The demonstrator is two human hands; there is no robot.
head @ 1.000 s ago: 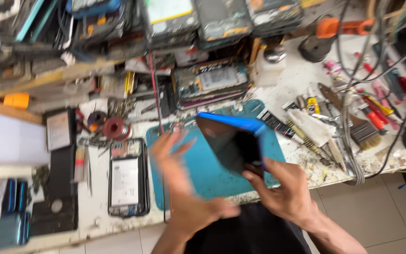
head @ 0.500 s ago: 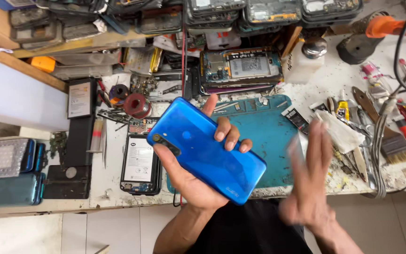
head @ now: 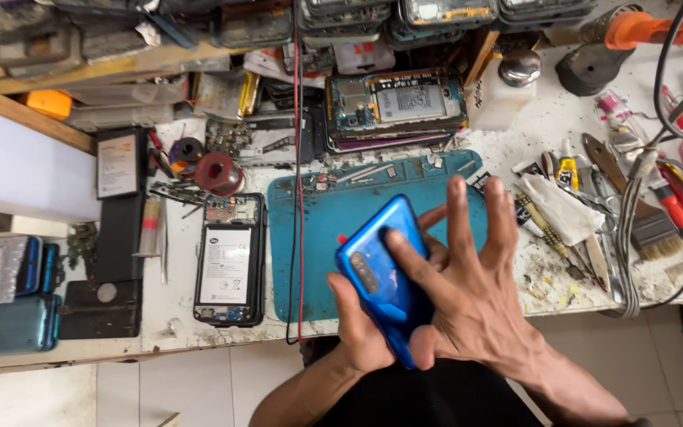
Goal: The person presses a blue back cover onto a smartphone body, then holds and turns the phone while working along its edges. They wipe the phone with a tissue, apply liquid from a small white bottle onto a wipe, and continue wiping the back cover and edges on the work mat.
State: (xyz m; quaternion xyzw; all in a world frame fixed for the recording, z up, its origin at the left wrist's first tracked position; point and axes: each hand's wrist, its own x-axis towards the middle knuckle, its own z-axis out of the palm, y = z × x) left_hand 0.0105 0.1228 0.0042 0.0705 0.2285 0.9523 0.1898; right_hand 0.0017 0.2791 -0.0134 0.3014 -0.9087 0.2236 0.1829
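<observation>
A glossy blue smartphone [head: 377, 269] lies back-up between my two hands, its camera strip facing me. My left hand [head: 357, 328] cups it from underneath, thumb along its near left edge. My right hand [head: 476, 292] presses flat on the phone's back with fingers spread wide. Both hands hover over the near edge of the teal work mat [head: 318, 237] at the front of the bench.
An opened phone with its battery showing [head: 231, 261] lies left of the mat. A red wire [head: 299, 158] crosses the mat. Stacked opened phones [head: 397, 107] sit behind. Brushes, screwdrivers and tubes [head: 634, 205] crowd the right side. Blue phones and black parts [head: 9, 316] lie far left.
The phone has turned upright in my left hand and come lower. My right hand swung in from the right and now presses on the phone's back.
</observation>
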